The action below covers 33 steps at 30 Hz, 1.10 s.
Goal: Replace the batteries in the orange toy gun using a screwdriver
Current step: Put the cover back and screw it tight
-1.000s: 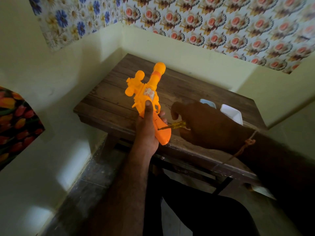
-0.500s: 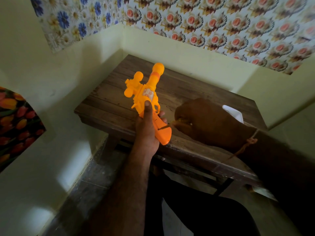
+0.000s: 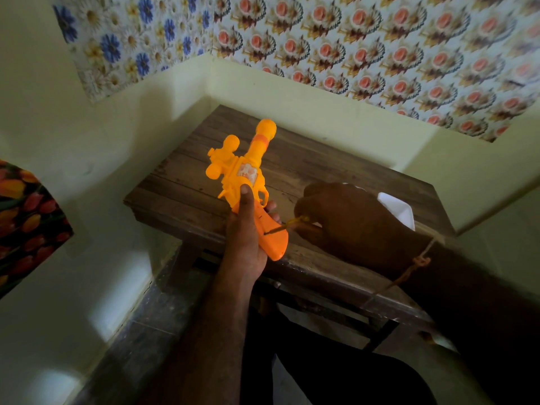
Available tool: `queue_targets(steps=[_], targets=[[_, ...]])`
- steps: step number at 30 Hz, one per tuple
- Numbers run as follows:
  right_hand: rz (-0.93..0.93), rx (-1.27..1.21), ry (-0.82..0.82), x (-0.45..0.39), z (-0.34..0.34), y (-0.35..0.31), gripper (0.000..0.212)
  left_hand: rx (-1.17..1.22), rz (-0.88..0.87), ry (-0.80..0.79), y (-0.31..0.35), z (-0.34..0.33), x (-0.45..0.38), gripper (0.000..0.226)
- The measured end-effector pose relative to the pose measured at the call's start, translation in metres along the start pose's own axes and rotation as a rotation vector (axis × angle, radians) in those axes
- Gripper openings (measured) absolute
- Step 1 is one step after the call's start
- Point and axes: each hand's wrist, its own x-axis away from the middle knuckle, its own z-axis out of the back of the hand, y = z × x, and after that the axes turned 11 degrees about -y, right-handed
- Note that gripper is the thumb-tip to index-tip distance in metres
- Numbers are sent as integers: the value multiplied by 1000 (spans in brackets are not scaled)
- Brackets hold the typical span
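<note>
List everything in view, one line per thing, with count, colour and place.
toy gun: one, orange, held above the table's near edge, barrel pointing away
screwdriver: one, yellowish handle, tip on the gun's grip
table: one, dark brown wood, in the room corner
white object: one, on the table behind the right hand, partly hidden
wallpaper: flowered, blue and pink, upper walls
flowered panel: one, red and orange, left wall
wrist thread: one, orange-brown, right wrist
left hand: grips the gun's grip
right hand: holds the screwdriver
</note>
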Motion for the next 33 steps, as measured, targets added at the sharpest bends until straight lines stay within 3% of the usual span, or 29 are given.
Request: queue_targets(steps=[7,9,13,21,25,33], targets=[[32,-104,33,3,-1,-4,13,23,-30,22,-2,0,0,73],[14,-94,28,2,1,-2,9,31,-20,22,0,-1,1,77],[-22,11,12,-2,-1,0,31,-1,17,37,1,-1,1,77],[-8,-67,34,2,-1,-2,9,41,-15,-6,0,0,2,70],[-35,7,26,1,-2,-1,29,34,0,27,1,-2,2,59],[-13,-81,24,3,-3,1,14,-9,23,-5,4,-2,2,96]])
